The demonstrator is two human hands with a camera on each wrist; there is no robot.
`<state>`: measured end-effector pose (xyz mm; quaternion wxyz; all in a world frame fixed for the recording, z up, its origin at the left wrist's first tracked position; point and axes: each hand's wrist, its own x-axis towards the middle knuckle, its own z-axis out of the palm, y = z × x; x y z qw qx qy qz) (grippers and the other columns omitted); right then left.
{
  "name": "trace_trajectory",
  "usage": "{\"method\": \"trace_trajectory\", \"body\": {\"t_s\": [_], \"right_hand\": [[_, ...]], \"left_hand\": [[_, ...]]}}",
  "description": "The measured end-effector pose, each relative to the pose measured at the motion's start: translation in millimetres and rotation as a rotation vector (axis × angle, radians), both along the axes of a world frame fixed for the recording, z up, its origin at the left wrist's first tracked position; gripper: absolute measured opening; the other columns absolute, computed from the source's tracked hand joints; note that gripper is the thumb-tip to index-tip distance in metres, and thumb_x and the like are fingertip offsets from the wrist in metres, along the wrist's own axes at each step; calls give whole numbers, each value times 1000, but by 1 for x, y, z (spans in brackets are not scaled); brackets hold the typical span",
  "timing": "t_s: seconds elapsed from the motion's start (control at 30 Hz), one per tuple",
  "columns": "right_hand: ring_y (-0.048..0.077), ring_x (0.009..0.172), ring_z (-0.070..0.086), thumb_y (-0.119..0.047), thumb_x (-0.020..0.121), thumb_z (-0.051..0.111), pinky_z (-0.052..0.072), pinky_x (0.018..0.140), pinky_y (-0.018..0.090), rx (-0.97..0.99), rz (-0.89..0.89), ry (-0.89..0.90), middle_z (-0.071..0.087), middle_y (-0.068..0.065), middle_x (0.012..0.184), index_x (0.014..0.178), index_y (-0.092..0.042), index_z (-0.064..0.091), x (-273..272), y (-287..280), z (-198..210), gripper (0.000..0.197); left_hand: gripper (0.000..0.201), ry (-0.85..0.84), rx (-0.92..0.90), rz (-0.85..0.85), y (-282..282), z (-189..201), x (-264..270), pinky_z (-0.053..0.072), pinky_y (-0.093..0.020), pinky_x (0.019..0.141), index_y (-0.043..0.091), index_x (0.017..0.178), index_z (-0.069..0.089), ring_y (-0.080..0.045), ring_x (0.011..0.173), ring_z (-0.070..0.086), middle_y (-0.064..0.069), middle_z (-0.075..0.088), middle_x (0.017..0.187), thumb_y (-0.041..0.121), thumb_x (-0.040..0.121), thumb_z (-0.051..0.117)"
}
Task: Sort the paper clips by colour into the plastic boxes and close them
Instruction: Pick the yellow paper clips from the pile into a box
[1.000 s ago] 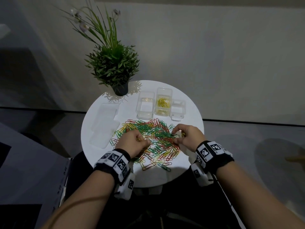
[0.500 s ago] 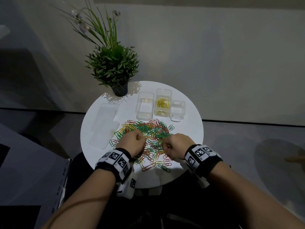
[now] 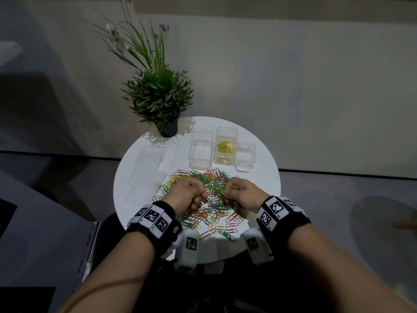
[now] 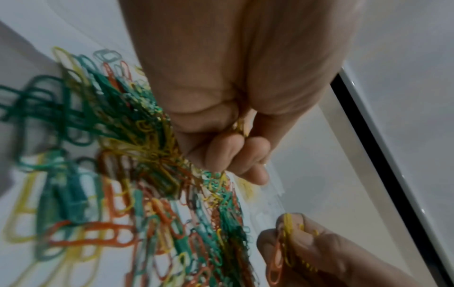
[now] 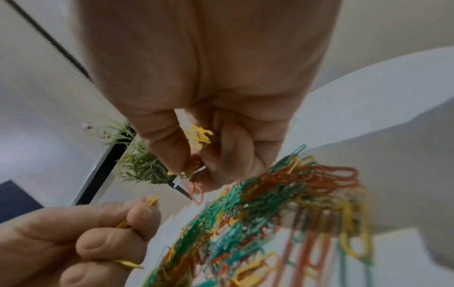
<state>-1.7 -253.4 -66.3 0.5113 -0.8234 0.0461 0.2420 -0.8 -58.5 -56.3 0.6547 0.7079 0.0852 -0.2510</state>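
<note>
A heap of green, red and yellow paper clips (image 3: 212,195) lies in the middle of the round white table (image 3: 266,177). My left hand (image 3: 188,196) is curled over its left side and grips yellow clips (image 4: 239,127) in the fist. My right hand (image 3: 242,193) hovers over the heap's right side, pinching yellow clips (image 5: 199,134) with a red clip (image 5: 196,191) dangling from them. Behind the heap stand three clear plastic boxes: an empty left one (image 3: 200,150), a middle one (image 3: 225,145) holding yellow clips, and a small right one (image 3: 244,157).
A potted green plant (image 3: 161,102) stands at the table's back left. Clear box lids (image 3: 146,170) lie on the left side of the table. The table's near edge is close to my wrists, and dark floor surrounds it.
My right hand has moved left from the heap's right edge towards the middle, nearer my left hand. My left hand stayed on the heap's left side.
</note>
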Motion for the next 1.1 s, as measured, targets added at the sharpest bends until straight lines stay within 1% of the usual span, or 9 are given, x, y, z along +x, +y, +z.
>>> {"method": "trace_trajectory", "body": {"t_s": [0.17, 0.27, 0.37, 0.47, 0.6, 0.77, 0.9, 1.0, 1.1], "right_hand": [[14, 55, 51, 2, 94, 46, 42, 52, 23, 138, -82, -13, 58, 1, 64, 87, -24, 66, 25, 1, 16, 34], [14, 44, 45, 8, 92, 36, 31, 38, 17, 223, -210, 9, 47, 6, 58, 86, -14, 64, 52, -2, 30, 36], [12, 41, 54, 8, 92, 30, 39, 37, 17, 347, -386, 51, 45, 7, 61, 82, -9, 56, 81, -4, 45, 33], [13, 40, 55, 7, 93, 32, 47, 41, 22, 382, -492, 73, 47, 7, 63, 81, -10, 53, 111, -1, 52, 29], [16, 55, 53, -12, 98, 47, 51, 57, 27, 406, -526, 120, 52, 6, 68, 91, -9, 55, 139, 1, 52, 10], [16, 89, 52, -32, 96, 52, 44, 94, 36, 431, -453, 145, 55, 0, 92, 90, -21, 56, 154, -2, 38, 13], [13, 81, 46, -24, 97, 51, 41, 86, 32, 496, -467, 128, 51, 0, 89, 107, -15, 61, 159, -5, 31, 17], [15, 80, 55, -8, 95, 48, 48, 76, 31, 272, -380, -61, 62, 6, 96, 123, -14, 58, 161, -8, 30, 31], [23, 100, 60, -13, 87, 57, 49, 86, 31, -384, -222, -427, 65, 3, 112, 98, -24, 70, 167, -12, 34, 20]], "left_hand": [[31, 38, -41, 27, -17, 18, 30, 33, -20, 41, 10, 110, 57, -11, 49, 41, -4, 49, 67, -5, 96, 34], [23, 27, -78, 44, -28, 34, 54, 39, -18, 41, 5, 106, 53, -14, 56, 46, -8, 50, 73, -4, 97, 33], [15, 51, -183, 108, -41, 47, 78, 49, -21, 49, 5, 109, 51, -18, 64, 53, -11, 55, 79, 5, 99, 40], [16, 96, -240, 182, -52, 55, 97, 53, -27, 59, 6, 107, 54, -21, 69, 58, -14, 58, 89, 15, 97, 45], [24, 121, -311, 256, -60, 53, 117, 52, -26, 49, 4, 107, 52, -21, 61, 60, -15, 57, 85, 20, 98, 38], [42, 132, -329, 232, -67, 48, 131, 50, -37, 71, 2, 124, 51, -24, 80, 56, -15, 47, 102, 26, 96, 31], [48, 147, -346, 199, -70, 47, 133, 47, -37, 80, 4, 132, 50, -24, 101, 54, -18, 46, 117, 25, 96, 28], [43, 123, -337, 205, -73, 48, 131, 42, -30, 69, 3, 131, 50, -16, 82, 51, -8, 47, 94, 17, 95, 30], [32, -66, 16, 101, -72, 46, 128, 42, -28, 63, 7, 120, 56, -17, 73, 52, -6, 56, 89, 5, 92, 40]]}}
